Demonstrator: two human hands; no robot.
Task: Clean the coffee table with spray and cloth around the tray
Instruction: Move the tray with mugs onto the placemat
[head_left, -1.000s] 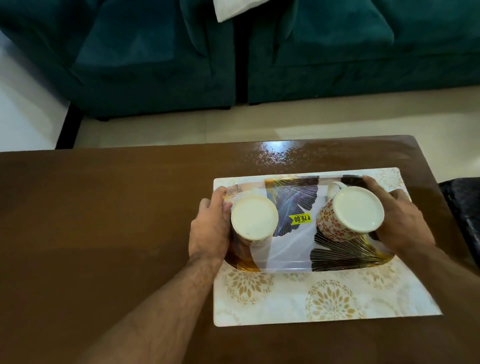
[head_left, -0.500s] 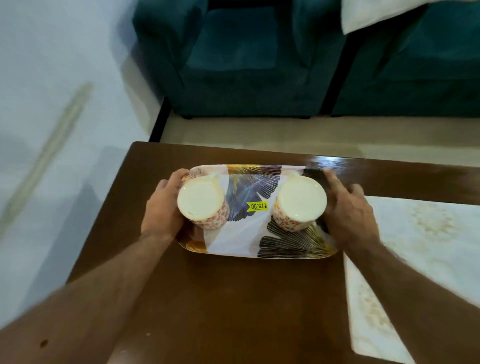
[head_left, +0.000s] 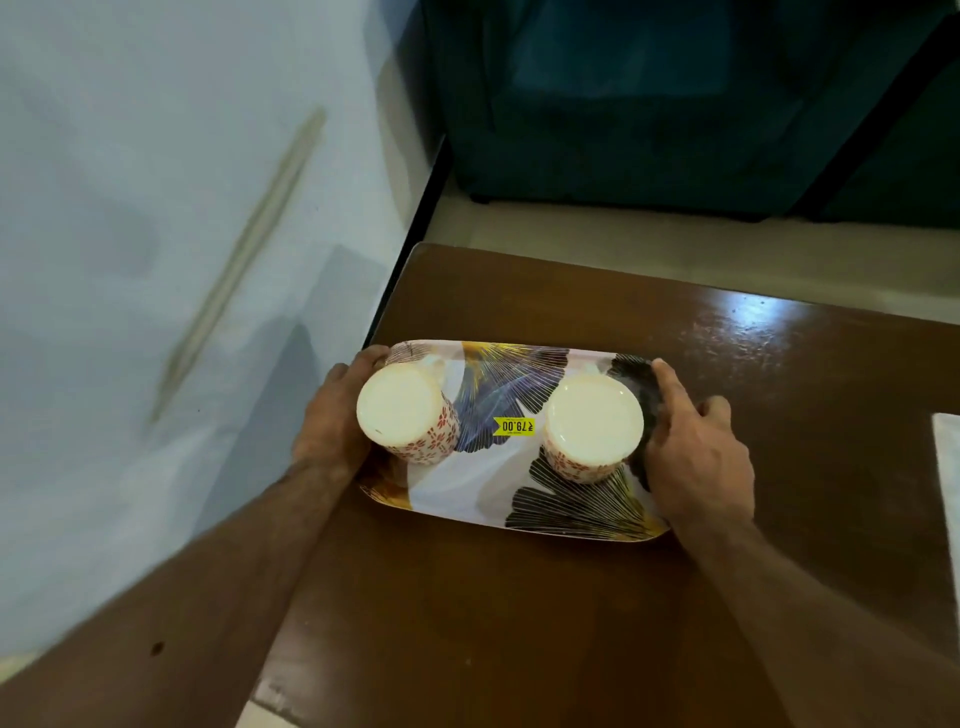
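**A:** Where's the tray (head_left: 470, 480)?

**B:** Centre of the frame, lying on the brown table (head_left: 519, 613) near its left edge, long side running left to right. It has a leaf pattern and a yellow price sticker (head_left: 514, 426) in the middle.

**A:** And the hands?

**B:** The left hand (head_left: 332, 423) grips the tray's left end, fingers curled over the far corner of the rim. The right hand (head_left: 698, 460) holds the right end, thumb laid on the dark leaf inside the tray, the other fingers wrapped round the outer edge.

**A:** Is the tray lifted?

**B:** Cannot tell; it sits very close to the tabletop.

**A:** What's on it?

**B:** Two cups with a red flower print. The left cup (head_left: 408, 413) stands just beside the left hand, the right cup (head_left: 592, 434) just beside the right thumb. Both show a flat cream top; whether that's a base or a filling I cannot tell.

**A:** Anything else?

**B:** A pale mat (head_left: 948, 457) at the right edge of the frame, well apart from the tray. A teal sofa (head_left: 649, 104) fills the upper right, and a pale blue wall (head_left: 156, 208) the upper left.
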